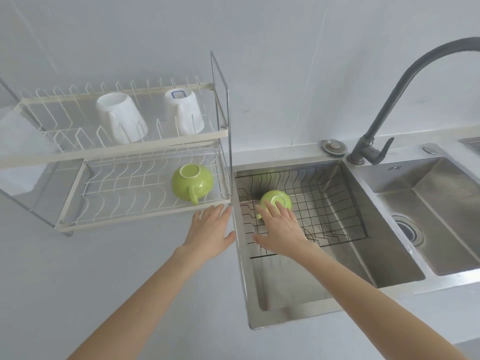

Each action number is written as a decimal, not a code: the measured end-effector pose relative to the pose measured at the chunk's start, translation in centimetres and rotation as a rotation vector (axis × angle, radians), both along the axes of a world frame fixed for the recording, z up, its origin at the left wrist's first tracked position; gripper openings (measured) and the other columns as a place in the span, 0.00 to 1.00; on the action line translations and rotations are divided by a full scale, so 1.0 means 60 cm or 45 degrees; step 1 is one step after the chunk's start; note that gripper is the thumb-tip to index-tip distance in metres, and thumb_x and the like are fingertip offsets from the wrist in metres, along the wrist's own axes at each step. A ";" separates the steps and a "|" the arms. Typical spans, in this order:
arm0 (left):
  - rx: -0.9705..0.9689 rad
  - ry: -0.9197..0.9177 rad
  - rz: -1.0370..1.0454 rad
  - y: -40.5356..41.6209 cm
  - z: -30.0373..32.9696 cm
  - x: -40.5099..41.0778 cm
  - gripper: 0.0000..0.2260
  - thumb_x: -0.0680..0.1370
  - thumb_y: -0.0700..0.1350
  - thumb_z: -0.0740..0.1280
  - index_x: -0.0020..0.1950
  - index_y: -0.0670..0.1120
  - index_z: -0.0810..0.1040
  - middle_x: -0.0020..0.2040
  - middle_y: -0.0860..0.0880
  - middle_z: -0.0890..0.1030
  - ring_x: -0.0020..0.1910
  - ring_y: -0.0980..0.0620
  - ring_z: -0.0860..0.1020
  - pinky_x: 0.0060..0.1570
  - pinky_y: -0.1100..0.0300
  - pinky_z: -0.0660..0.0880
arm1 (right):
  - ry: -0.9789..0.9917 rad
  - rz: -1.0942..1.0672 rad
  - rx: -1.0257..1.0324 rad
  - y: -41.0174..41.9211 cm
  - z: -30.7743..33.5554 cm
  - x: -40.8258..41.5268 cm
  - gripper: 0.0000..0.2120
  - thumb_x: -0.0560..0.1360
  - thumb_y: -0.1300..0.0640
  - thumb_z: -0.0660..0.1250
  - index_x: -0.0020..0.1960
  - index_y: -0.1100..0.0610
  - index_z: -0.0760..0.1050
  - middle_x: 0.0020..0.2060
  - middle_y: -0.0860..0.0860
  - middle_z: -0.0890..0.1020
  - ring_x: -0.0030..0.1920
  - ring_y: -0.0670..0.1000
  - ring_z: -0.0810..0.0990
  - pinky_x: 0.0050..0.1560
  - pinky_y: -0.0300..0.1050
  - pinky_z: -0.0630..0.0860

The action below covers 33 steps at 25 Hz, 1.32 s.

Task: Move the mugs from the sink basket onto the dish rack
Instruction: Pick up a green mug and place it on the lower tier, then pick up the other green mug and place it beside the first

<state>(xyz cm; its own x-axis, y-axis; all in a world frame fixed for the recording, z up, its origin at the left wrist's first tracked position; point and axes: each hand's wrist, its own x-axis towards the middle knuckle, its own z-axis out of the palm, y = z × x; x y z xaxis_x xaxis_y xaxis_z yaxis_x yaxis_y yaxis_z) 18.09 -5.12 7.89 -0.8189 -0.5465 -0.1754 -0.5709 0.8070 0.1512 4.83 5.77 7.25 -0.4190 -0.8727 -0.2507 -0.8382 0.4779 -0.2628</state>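
A green mug (278, 199) lies upside down in the black wire sink basket (335, 203). My right hand (281, 229) reaches over it with fingers spread, fingertips touching its base and side, not closed around it. A second green mug (192, 183) sits upside down on the lower tier of the white two-tier dish rack (145, 214), handle toward me. Two white mugs (120, 118) (185, 110) stand upside down on the upper tier. My left hand (211, 229) hovers open over the counter, just in front of the rack's right corner.
The basket sits in the left basin of a steel double sink (311, 289); the right basin has a drain (407, 228). A dark grey faucet (384, 113) arches over the back. The pale counter (91, 281) spreads in front of the rack.
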 end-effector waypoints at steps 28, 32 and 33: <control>0.538 -0.043 0.344 -0.013 -0.164 -0.348 0.27 0.74 0.50 0.64 0.71 0.45 0.60 0.69 0.42 0.67 0.66 0.43 0.67 0.63 0.48 0.68 | -0.616 -0.246 0.101 -0.004 -0.166 -0.314 0.29 0.75 0.51 0.60 0.73 0.56 0.55 0.71 0.56 0.65 0.69 0.58 0.64 0.67 0.54 0.66; 0.593 -0.042 0.432 -0.040 -0.201 -0.381 0.28 0.74 0.49 0.65 0.70 0.43 0.60 0.69 0.40 0.65 0.66 0.41 0.68 0.63 0.50 0.67 | -0.839 -0.437 0.086 -0.034 -0.207 -0.321 0.27 0.75 0.52 0.61 0.71 0.57 0.58 0.62 0.59 0.72 0.63 0.60 0.71 0.60 0.51 0.70; 0.604 -0.037 0.460 -0.046 -0.210 -0.386 0.28 0.74 0.49 0.65 0.70 0.42 0.61 0.68 0.39 0.65 0.66 0.41 0.68 0.63 0.51 0.66 | -0.936 -0.517 0.081 -0.041 -0.215 -0.320 0.27 0.75 0.52 0.61 0.70 0.57 0.59 0.59 0.58 0.74 0.61 0.59 0.72 0.57 0.48 0.70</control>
